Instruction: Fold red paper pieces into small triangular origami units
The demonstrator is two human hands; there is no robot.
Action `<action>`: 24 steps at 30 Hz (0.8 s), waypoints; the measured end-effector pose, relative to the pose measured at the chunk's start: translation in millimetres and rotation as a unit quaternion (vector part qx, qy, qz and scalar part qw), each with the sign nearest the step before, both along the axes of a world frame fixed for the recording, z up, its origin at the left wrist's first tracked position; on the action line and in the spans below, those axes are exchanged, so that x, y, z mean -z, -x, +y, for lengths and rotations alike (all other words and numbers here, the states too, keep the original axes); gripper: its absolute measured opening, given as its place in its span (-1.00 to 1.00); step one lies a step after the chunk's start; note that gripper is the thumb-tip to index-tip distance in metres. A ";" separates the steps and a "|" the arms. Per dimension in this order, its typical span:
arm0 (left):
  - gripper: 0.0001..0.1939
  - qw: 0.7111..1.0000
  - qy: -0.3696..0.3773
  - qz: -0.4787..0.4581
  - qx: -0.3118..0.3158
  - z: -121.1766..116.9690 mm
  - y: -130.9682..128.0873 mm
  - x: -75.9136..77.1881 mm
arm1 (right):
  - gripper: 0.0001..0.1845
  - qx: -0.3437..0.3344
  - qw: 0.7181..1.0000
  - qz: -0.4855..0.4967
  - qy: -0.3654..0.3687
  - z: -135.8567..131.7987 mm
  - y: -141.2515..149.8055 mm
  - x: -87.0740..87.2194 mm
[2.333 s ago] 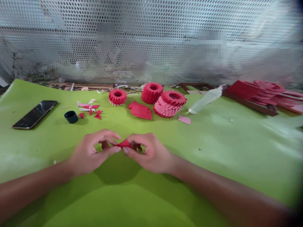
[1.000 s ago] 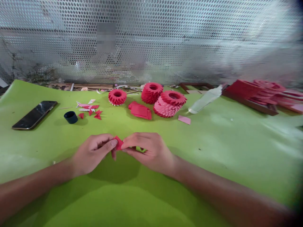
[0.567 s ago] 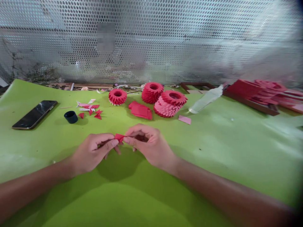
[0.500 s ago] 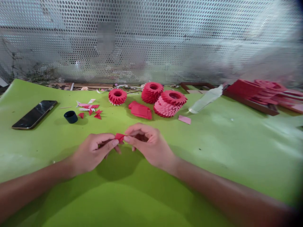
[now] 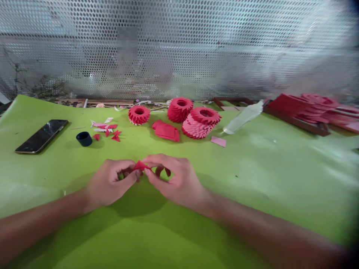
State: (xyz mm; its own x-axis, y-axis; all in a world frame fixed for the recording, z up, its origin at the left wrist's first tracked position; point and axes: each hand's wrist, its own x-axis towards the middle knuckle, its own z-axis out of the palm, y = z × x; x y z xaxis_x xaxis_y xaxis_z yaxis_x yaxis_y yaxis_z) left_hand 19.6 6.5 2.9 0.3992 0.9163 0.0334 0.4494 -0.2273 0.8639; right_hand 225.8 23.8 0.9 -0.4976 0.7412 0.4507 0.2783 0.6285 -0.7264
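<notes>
Between my two hands is a small folded piece of red paper (image 5: 140,165), its top now a point. My left hand (image 5: 113,181) pinches its left side between thumb and fingers. On its right side, my right hand (image 5: 175,179) grips the lower edge with thumb and fingertips. Beyond the hands lies a stack of red paper slips (image 5: 166,131). Several folded red, pink and white paper pieces (image 5: 108,127) are scattered to the left of it. Three ring-shaped stacks of folded paper stand farther back: a small red one (image 5: 139,114), a red one (image 5: 181,109) and a pink-and-red one (image 5: 200,123).
A phone (image 5: 42,136) lies at the left on the green table cover (image 5: 269,179), near a dark round cap (image 5: 84,139). A translucent tube (image 5: 243,117) and a pink slip (image 5: 218,141) are right of centre. Red paper fills a brown tray (image 5: 300,121). A perforated metal screen (image 5: 179,48) stands behind.
The red paper has been turned or folded from a flatter shape into a peaked one. My right hand has lowered slightly and its thumb has shifted to the paper's lower edge.
</notes>
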 end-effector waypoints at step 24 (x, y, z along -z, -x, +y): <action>-0.68 0.998 -0.051 0.023 0.035 0.6 1.3 1.6 | -0.83 -0.104 0.992 0.014 0.074 -1.6 -0.4 -3.7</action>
